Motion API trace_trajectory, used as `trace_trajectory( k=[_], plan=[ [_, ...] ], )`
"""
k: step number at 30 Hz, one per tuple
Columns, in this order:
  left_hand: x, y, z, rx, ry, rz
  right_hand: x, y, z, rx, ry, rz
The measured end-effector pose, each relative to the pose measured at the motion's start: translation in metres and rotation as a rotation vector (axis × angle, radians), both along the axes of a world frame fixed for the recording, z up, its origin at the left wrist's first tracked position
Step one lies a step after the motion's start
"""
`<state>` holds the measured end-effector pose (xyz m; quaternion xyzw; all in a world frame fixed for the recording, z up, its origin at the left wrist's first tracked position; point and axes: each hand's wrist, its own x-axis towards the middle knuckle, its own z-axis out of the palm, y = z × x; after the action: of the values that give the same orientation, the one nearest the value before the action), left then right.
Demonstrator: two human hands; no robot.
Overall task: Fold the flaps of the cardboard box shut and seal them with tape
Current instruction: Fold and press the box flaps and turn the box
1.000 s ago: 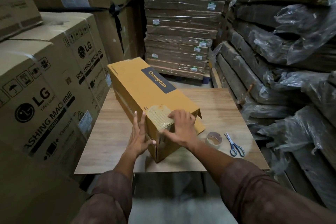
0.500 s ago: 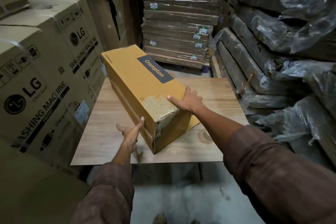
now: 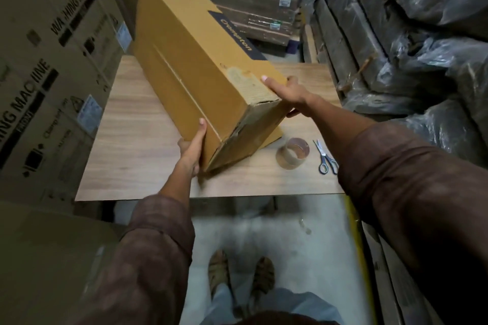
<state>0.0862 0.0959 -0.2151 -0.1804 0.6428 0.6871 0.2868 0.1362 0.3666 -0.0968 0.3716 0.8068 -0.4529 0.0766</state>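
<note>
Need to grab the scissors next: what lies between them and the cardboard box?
In the head view, the tape roll stands on the table between scissors and cardboard box.

Dim, motion-blurred view, edges bowed and shadowed.

The long yellow-brown cardboard box (image 3: 200,60) is tipped up on the desk (image 3: 132,140), its near lower corner down and its far end raised, with a dark label strip along its upper face. Its near end flaps are folded closed, with worn, torn patches at the edges. A roll of clear tape (image 3: 292,153) stands just beside the box's near right corner.
</note>
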Motion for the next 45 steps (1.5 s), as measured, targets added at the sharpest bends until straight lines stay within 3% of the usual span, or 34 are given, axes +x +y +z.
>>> trace_trajectory(
  k=[5,9,11,14,18,21,24,26,29,35,41,45],
  plan=[
    [-0.037,-0.034,0.042,-0.322,0.215,0.088,0.009,-0.028,-0.045,-0.291,0.035,-0.108],
    [-0.057,-0.060,0.062,-0.588,0.330,0.045,-0.011,-0.048,-0.114,-0.408,-0.057,-0.131],
    [-0.055,-0.064,0.066,-0.659,0.338,0.039,-0.026,-0.053,-0.120,-0.402,-0.031,-0.115],
    [-0.048,-0.060,0.070,-0.766,0.334,-0.006,-0.030,-0.048,-0.099,-0.241,-0.014,-0.257],
    [-0.044,-0.050,0.075,-0.840,0.351,-0.091,-0.029,-0.047,-0.054,-0.008,0.168,-0.456],
    [-0.051,-0.045,0.082,-0.893,0.340,-0.164,-0.026,-0.061,-0.028,0.247,0.254,-0.262],
    [-0.066,-0.045,0.087,-0.831,0.250,-0.261,-0.024,-0.081,-0.022,0.459,0.138,0.127],
    [-0.076,-0.043,0.088,-0.586,0.033,-0.347,-0.027,-0.097,-0.025,0.612,-0.116,0.359],
    [-0.080,-0.043,0.096,-0.440,-0.263,-0.534,-0.032,-0.110,-0.030,0.593,-0.280,0.478],
    [-0.065,-0.047,0.100,-0.512,-0.234,-0.697,-0.044,-0.101,-0.025,0.520,-0.266,0.599],
    [-0.044,-0.052,0.097,-0.418,-0.188,-0.541,-0.066,-0.144,-0.012,0.691,-0.215,0.653],
    [-0.039,-0.056,0.097,-0.397,-0.171,-0.527,-0.077,-0.187,-0.005,0.507,-0.152,0.720]
  ],
)
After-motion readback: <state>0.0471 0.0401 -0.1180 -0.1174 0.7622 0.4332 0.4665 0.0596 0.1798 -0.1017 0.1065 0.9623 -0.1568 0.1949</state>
